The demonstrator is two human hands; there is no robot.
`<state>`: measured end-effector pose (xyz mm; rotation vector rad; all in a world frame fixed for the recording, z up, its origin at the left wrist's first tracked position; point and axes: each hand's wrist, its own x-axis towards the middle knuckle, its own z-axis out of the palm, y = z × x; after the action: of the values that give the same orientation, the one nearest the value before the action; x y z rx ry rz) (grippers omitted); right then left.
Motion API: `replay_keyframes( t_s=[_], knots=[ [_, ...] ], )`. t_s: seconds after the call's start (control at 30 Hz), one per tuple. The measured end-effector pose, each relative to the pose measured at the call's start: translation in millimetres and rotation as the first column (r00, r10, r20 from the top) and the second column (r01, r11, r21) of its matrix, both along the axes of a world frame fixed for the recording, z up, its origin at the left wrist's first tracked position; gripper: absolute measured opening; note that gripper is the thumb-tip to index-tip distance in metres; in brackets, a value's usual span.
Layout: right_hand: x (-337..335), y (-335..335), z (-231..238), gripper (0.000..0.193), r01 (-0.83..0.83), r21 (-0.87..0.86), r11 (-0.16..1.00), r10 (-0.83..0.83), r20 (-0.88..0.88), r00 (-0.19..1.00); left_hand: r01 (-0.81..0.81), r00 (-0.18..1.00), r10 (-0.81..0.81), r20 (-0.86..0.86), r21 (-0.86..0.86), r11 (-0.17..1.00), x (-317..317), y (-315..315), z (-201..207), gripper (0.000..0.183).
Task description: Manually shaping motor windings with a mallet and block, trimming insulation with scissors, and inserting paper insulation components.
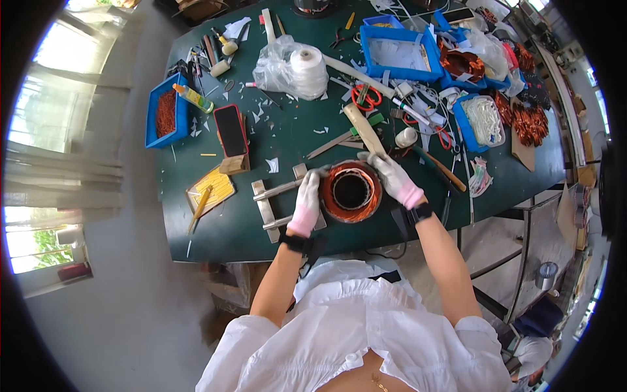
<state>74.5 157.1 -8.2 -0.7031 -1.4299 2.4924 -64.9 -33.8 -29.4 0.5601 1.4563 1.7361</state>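
1. A round motor stator with copper windings [351, 191] sits on the dark green tabletop [215, 238], close to its near edge and roughly in the middle of the view.
2. The left hand [307, 201], in a white glove with a pink cuff, lies against the left side of the stator, its fingers curled over the upper left rim and gripping it.
3. The right hand [394, 178], gloved the same way, comes in from the right and far side; its fingers press on the upper right rim of the windings. Whether it truly grips or only rests there is hard to tell from this angle.
4. The stator thus lies between the two hands, touching both.
5. Just left of the left hand lies a metal frame of flat bars [274, 202], partly under that hand.
6. A wooden stick [364, 129] lies just beyond the stator, pointing away from it.
7. Farther left, a phone with a red case [230, 130] leans on a small wooden block, and a blue tray of copper wire [166, 114] stands near the left edge.
8. On the far side are a spool of white thread [308, 68] in clear plastic, red-handled scissors [366, 97], and a blue bin [398, 52] with white material.
9. Copper coils [529, 121] are piled at the far right.
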Motion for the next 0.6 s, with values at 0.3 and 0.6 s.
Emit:
replay_keyframes(
  t_s=[0.3,0.6],
  knots=[
    [22,-14,60,0.013,-0.228,0.945,-0.236,0.187,0.275,0.943,-0.103,0.937,0.074,-0.341,-0.069,0.992,43,-55,-4,0.029],
    [-60,-84,-45,0.024,-0.844,0.474,-0.251,-0.082,0.858,0.506,-0.236,0.925,0.121,-0.359,-0.297,0.925,45,-31,58,0.024]
  ],
)
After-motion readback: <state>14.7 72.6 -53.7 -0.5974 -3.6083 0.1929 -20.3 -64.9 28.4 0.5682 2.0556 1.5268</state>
